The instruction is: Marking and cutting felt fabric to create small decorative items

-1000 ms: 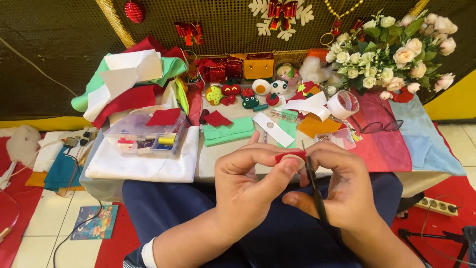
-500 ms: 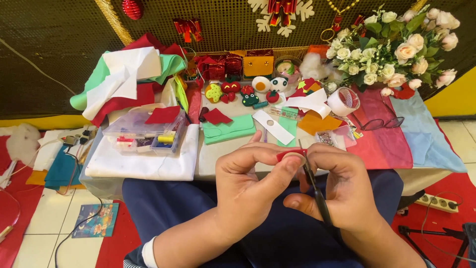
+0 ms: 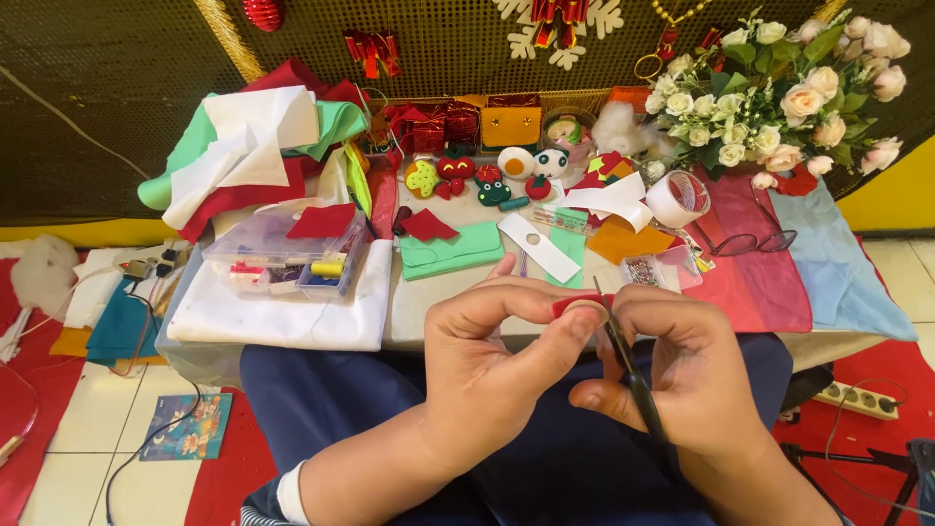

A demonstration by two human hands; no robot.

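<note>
Head view, looking down. Left hand (image 3: pixel 487 365) curled, thumb and forefinger pinching a small red felt piece (image 3: pixel 575 305) at the fingertips. Right hand (image 3: pixel 696 375) closed around black-handled scissors (image 3: pixel 623 356), blades pointing up to the felt piece and touching its right edge. Both hands close together, fingertips meeting over the lap. Scissor handles buried in the right palm; how far the blades stand apart hard to tell. Most of the felt piece covered by the fingers, shape unclear. Just beyond the hands, a low table edge (image 3: pixel 409 336) with a green felt sheet (image 3: pixel 450 250) and a white paper strip (image 3: pixel 539 246). Farther beyond the left hand, a clear plastic box (image 3: pixel 292 258). Beyond the right hand, a tape roll (image 3: pixel 679 198) and white roses (image 3: pixel 769 88).
</note>
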